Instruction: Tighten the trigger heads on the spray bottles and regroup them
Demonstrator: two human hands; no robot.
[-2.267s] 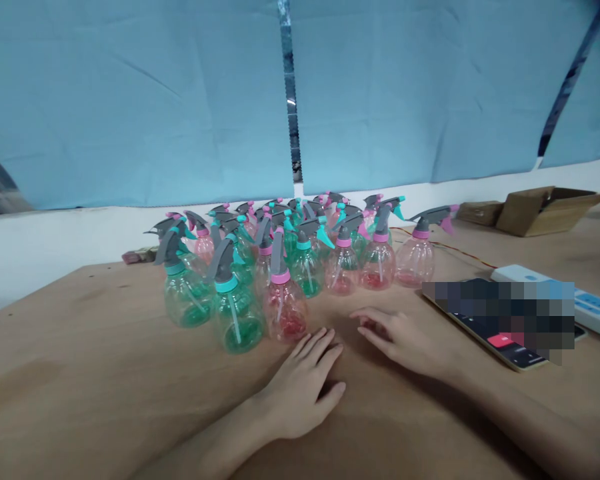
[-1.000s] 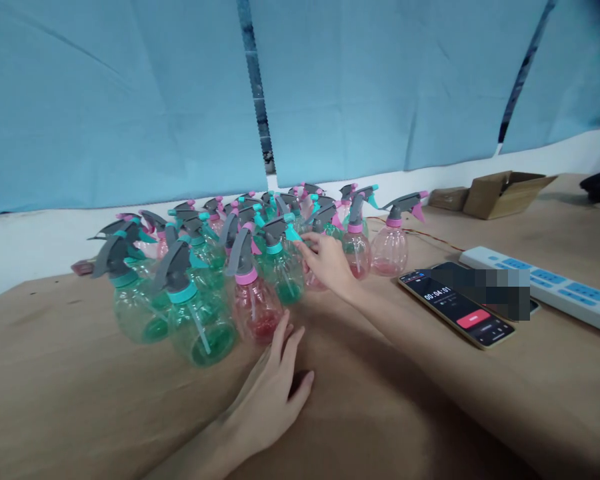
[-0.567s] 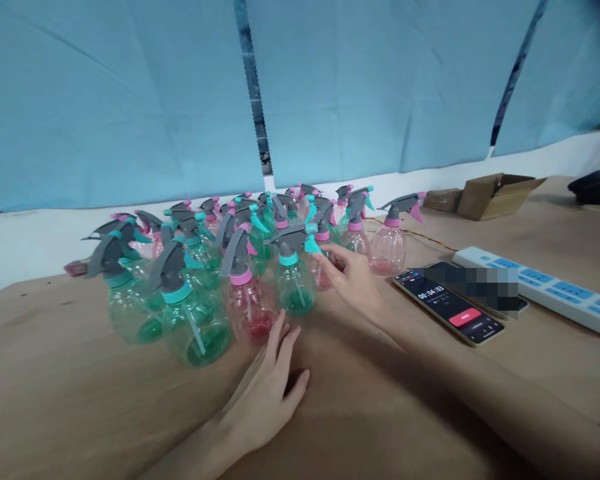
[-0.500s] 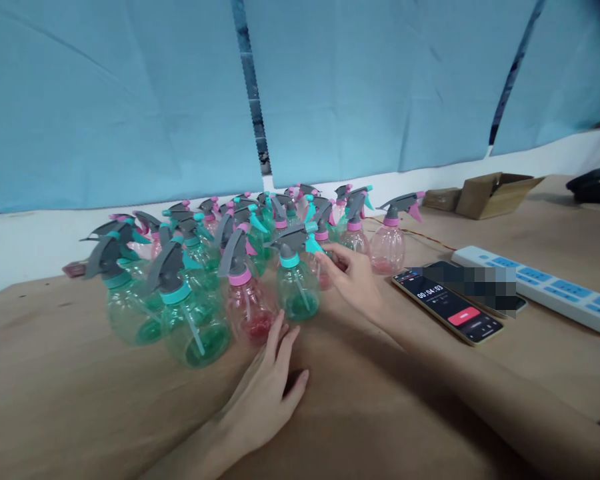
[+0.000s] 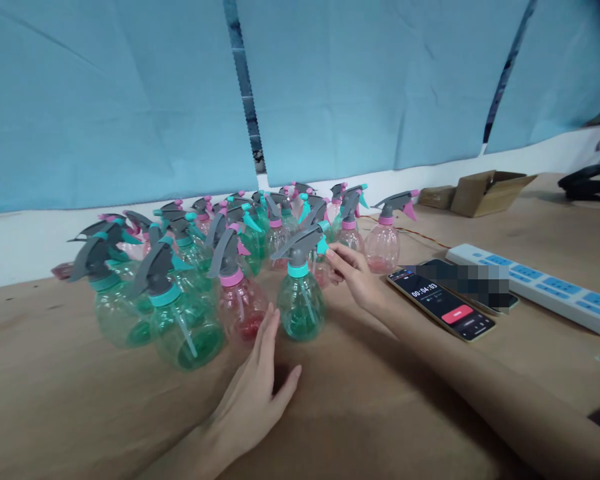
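A green spray bottle point(image 5: 302, 307) with a grey head and teal collar stands at the front of the group. My right hand point(image 5: 353, 273) pinches its teal trigger between thumb and fingers, from the right side. My left hand point(image 5: 255, 387) is held with fingers stretched out and thumb apart, holding nothing. Its fingertips lie in front of a pink spray bottle point(image 5: 243, 303); I cannot tell whether they touch it. Left of that, another green spray bottle point(image 5: 185, 333) stands close by, with pink and green bottles packed behind.
A phone with a running timer point(image 5: 443, 303) lies right of the bottles, beside a partly blurred second phone. A white power strip point(image 5: 535, 287) stretches beyond them. Farther back is an open cardboard box point(image 5: 485, 195). Blue sheeting point(image 5: 330, 100) covers the wall behind the table point(image 5: 55, 393).
The green spray bottle has come slightly nearer, away from the bottles behind, with my right hand at its trigger. My left hand's fingers have drawn closer together. The view has shifted slightly.
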